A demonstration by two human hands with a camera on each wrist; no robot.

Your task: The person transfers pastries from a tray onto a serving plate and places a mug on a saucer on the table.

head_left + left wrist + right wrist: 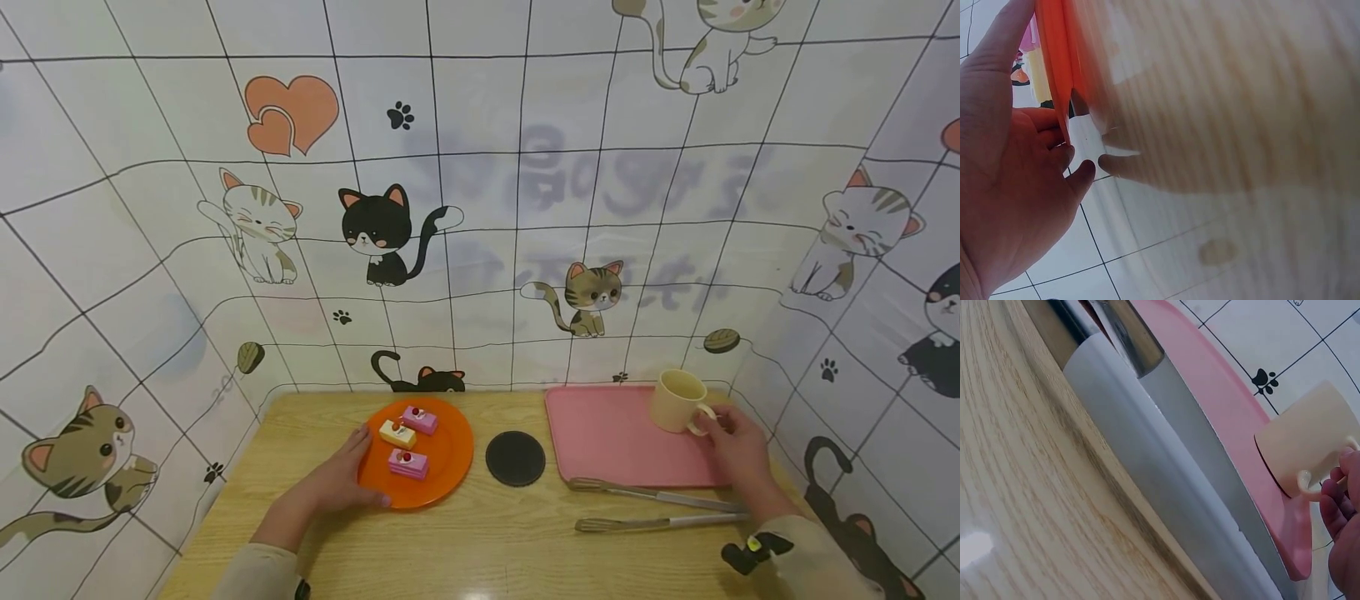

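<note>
My left hand (347,473) holds the orange plate (448,467) at its left rim, thumb toward the near side and fingers toward the far side. In the left wrist view, the fingertips sit right at the plate's edge. Three small toy cake slices lie on the plate: two pink slices (408,467) and a cream slice (397,434). With my right hand (741,446) I pinch the handle of a pale yellow mug (672,407). The mug is upright over the right part of a pink tray (611,437); the right wrist view shows its base close to the tray.
A round black coaster (515,458) lies between plate and tray. Along the tray's front edge is one whisk (637,489), with a second whisk (652,523) nearer me. A cat-printed sheet (480,250) stands behind and beside the wooden table (480,550).
</note>
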